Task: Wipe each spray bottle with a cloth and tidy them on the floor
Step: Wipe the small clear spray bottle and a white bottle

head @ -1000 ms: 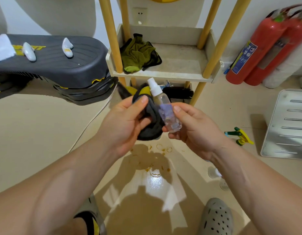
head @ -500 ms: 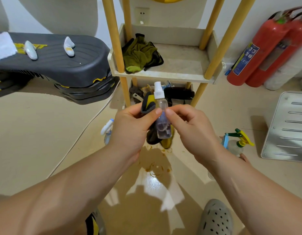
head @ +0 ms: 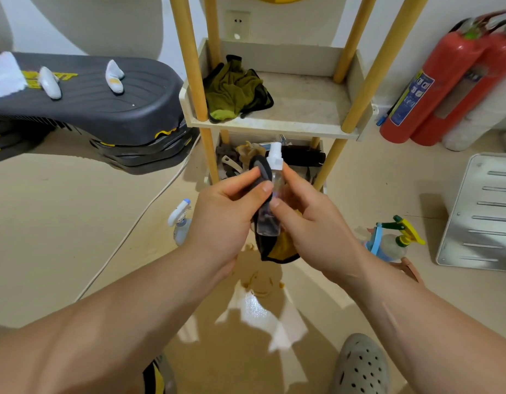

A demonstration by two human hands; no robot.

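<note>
A storage or utility corner indoors: two red fire extinguishers (head: 445, 89) stand by the wall (head: 317, 21), a wooden-legged shelf (head: 274, 127) holds rags (head: 234, 89) and tools (head: 229, 166), black plastic platforms (head: 89, 109) are stacked beside it, and a metal panel (head: 479, 211) rests on the floor (head: 61, 223).
</note>
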